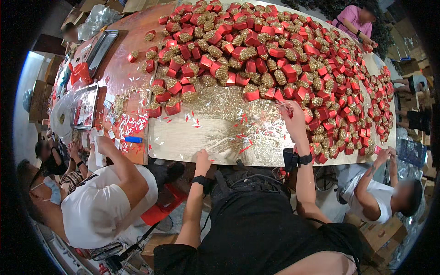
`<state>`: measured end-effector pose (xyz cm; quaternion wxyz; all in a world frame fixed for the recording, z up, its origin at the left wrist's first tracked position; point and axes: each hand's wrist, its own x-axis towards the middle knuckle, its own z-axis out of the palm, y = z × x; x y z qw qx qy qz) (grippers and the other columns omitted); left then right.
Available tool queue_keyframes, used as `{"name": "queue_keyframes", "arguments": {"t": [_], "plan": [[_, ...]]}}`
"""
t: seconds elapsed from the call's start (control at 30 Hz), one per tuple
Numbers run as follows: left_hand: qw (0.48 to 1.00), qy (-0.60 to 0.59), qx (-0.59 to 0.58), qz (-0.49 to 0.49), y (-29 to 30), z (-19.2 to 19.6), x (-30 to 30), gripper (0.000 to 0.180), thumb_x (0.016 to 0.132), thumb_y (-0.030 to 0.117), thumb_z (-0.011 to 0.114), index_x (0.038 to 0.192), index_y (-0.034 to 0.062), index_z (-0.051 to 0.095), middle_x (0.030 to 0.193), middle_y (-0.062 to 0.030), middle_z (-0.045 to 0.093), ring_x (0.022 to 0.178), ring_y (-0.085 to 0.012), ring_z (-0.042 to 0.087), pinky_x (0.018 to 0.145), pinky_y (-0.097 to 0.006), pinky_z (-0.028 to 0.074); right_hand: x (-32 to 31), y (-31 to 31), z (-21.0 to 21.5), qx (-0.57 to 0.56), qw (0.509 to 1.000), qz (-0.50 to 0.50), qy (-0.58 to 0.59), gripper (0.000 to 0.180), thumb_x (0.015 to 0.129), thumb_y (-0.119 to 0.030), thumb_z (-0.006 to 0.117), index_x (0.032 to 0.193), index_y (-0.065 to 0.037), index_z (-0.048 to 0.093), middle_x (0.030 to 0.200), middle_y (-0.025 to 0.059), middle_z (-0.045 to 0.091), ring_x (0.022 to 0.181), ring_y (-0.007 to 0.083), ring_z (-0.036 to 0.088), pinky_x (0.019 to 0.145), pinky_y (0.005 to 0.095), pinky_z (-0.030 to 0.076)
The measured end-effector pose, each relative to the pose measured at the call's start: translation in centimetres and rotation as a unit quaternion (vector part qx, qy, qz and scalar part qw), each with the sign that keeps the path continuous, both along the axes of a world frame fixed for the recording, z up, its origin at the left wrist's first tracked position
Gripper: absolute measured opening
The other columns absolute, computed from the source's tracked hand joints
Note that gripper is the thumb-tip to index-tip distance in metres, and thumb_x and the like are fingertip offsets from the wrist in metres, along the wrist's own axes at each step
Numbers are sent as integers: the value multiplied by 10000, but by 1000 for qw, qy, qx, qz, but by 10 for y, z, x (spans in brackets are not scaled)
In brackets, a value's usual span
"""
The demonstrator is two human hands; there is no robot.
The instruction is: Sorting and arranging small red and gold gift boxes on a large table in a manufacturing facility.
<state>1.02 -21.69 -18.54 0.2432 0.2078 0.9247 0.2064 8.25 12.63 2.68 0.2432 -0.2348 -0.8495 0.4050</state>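
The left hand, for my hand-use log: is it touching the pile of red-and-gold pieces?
No, the left hand is at the near edge of the pale tabletop, plainly apart from the pile of red-and-gold pieces.

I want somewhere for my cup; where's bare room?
Mostly bare: the pale board between the left hand and red-gold pieces, bar glitter and scraps; also the reddish tabletop between those pieces and the long dark tray. Crowded: beyond the right hand.
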Motion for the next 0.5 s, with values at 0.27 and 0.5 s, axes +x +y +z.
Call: {"name": "queue_keyframes", "arguments": {"t": [0.27,0.5], "plan": [[999,-40,31,4,7,11,-5,229,656,72,657,718,14,444,739,-163,504,793,-352,485,646,-421,397,10,9,-13,-49,997,-13,-55,153,792,-61,560,927,8,535,816,119,563,700,195,560,633,277,432],[999,-49,2,24,6,7,-4,206,709,108,641,757,35,455,776,-165,501,777,-352,488,652,-417,401,10,8,-14,-62,998,-5,-27,159,783,-53,567,932,-2,544,812,117,564,686,170,556,613,260,432]]}}
